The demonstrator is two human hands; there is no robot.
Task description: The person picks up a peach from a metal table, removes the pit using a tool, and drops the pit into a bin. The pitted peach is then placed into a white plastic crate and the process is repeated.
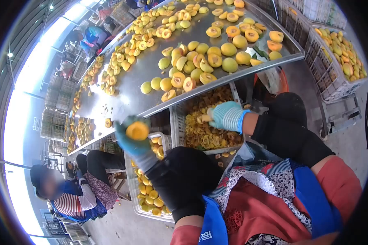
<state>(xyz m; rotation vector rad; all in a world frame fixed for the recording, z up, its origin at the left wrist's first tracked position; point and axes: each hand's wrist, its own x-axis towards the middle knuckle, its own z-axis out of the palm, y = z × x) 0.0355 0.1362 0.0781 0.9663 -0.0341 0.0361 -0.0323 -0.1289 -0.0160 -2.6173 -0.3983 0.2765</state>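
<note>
My left hand [133, 141], in a teal glove, holds a halved orange fruit [137, 131] with its cut face up, just off the metal table's near edge. In a striped teal glove, my right hand [227, 116] is closed on a small tan tool handle [204, 118] above a crate [177, 132] of yellow scraps. What the handle leads to is hard to make out. Halved and whole fruits [189, 67] lie on the metal table [151, 102]. Under my left forearm stands a white crate [133, 185] holding fruit halves.
A seated co-worker [75, 196] is at the lower left, another [95, 36] at the table's far side. A crate of fruit [315, 69] stands at the right, beside an orange bucket [283, 79]. Stacked crates [55, 106] stand at the left. The table edge runs diagonally before me.
</note>
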